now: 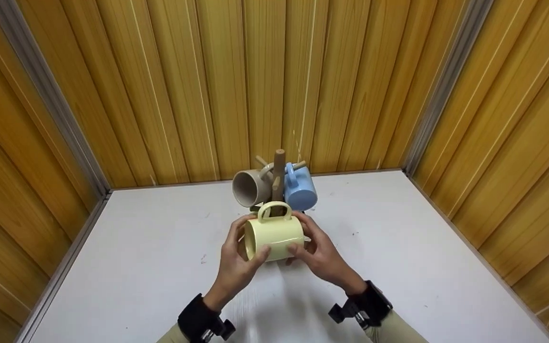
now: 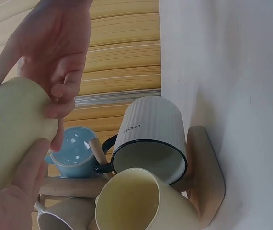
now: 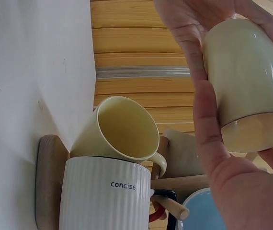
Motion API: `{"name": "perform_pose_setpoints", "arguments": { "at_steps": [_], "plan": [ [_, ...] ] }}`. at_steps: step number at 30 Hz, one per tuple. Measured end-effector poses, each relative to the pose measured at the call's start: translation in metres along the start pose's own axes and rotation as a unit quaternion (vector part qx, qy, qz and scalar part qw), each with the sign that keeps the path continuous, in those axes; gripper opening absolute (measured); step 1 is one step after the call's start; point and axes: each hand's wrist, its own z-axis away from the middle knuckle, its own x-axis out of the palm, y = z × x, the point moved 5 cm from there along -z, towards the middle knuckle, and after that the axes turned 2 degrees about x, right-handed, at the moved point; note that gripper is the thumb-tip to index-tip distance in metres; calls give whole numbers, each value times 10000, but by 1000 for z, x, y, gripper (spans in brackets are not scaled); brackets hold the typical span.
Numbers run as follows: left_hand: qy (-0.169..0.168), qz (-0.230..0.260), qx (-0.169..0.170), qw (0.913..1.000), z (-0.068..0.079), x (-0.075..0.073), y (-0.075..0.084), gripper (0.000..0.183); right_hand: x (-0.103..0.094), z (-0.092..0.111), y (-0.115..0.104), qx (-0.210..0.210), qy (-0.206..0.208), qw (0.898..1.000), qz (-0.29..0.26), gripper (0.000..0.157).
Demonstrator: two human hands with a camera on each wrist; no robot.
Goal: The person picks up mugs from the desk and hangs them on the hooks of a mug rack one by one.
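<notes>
A pale yellow mug (image 1: pixel 279 238) lies sideways between both hands in front of the mug rack, its handle up and its mouth toward the left in the head view. My left hand (image 1: pixel 235 264) grips the mouth end, thumb on the near side and fingers behind. At the base end my right hand (image 1: pixel 324 259) grips it in a similar way. The wooden mug rack (image 1: pixel 279 164) stands just beyond. On it hang a beige mug (image 1: pixel 250 188) at the left and a light blue mug (image 1: pixel 300 190) at the right.
Lower on the rack, the wrist views show a ribbed white mug (image 3: pixel 105 191) marked "concise" and a second pale yellow mug (image 3: pixel 122 127). A red handle (image 3: pixel 157 214) shows partly behind the white mug. The rack stands on a white table (image 1: pixel 160 267) inside wood-panelled walls (image 1: pixel 184 95).
</notes>
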Motion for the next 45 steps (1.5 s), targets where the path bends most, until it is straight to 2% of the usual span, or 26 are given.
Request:
{"name": "perform_pose_setpoints", "arguments": {
  "at_steps": [4,11,16,22,28,38,42,45],
  "plan": [
    [-146,73,-204,9997,-1,1,-3,64,-5,0,0,-137,81,9999,51,66],
    [-417,-365,-566,9969,-2,-2,-8,69,-15,-3,-5,-371,228,9984,359,64],
    [-466,-556,-493,9961,-2,-2,-9,75,-25,-3,-10,-271,335,9973,594,66],
    [-580,-361,-603,9958,-11,7,-11,80,-44,-5,-19,-409,641,9919,1013,69],
    [-758,99,-864,9933,-14,12,-12,86,-47,-10,-25,-558,686,9846,1506,71],
    [-520,233,-982,9935,-26,28,-19,71,-45,-6,-70,-763,1022,9671,2203,66],
    [-450,275,-962,9940,-32,33,-19,70,-54,-9,-65,-749,1199,9594,2440,68],
    [-394,276,-941,9944,-33,35,-20,70,-61,-12,-54,-691,1235,9577,2505,71]
  ]
}}
